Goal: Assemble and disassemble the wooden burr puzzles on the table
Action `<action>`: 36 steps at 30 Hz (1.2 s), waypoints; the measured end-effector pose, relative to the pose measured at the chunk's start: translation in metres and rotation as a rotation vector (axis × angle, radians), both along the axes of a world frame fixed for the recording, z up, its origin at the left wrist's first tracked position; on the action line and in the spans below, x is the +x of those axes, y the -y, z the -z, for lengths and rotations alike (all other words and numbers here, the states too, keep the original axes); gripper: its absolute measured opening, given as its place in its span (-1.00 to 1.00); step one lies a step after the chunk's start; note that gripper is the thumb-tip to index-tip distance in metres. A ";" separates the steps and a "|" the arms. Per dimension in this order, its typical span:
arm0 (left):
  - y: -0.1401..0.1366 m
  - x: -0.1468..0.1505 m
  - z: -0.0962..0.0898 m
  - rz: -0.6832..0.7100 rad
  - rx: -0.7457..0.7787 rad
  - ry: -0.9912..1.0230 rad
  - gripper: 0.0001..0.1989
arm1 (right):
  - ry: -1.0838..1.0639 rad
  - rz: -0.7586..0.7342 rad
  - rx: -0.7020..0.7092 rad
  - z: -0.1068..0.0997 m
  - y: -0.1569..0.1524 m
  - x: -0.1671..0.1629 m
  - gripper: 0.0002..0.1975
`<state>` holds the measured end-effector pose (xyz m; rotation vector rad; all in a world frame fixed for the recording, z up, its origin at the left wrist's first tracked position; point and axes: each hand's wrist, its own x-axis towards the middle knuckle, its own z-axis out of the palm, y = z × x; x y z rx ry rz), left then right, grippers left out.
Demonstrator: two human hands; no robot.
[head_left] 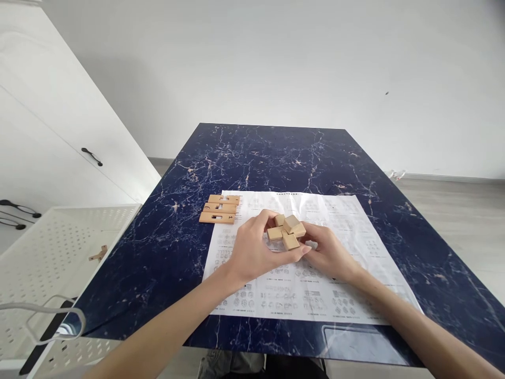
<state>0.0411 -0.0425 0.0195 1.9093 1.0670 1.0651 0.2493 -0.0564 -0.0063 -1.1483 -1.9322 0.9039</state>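
Between both hands is a wooden burr puzzle (pixel 291 240), pale wood with several square-ended bars crossing one another. My left hand (pixel 254 245) curls round its left side, thumb stretched along the near edge. On the other side my right hand (pixel 325 250) grips it from the right, its fingers partly hidden behind the wood. Under the hands lies a large white instruction sheet (pixel 331 210) printed with small line drawings. Several flat notched wooden pieces (pixel 218 217) with numbers on them lie side by side at the sheet's upper left edge.
The sheet lies on a dark blue marble-patterned table (pixel 252 158). A white perforated rack (pixel 43 247) with a small wooden piece (pixel 98 253) and a pale cable (pixel 43 307) stands at the left. Near the front edge is a clear rectangular item (pixel 363 345). White cabinets (pixel 59 105) stand beyond.
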 end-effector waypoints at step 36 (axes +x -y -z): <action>0.004 0.001 0.001 0.042 -0.224 0.110 -0.53 | -0.025 0.062 0.047 -0.002 0.008 -0.006 -0.90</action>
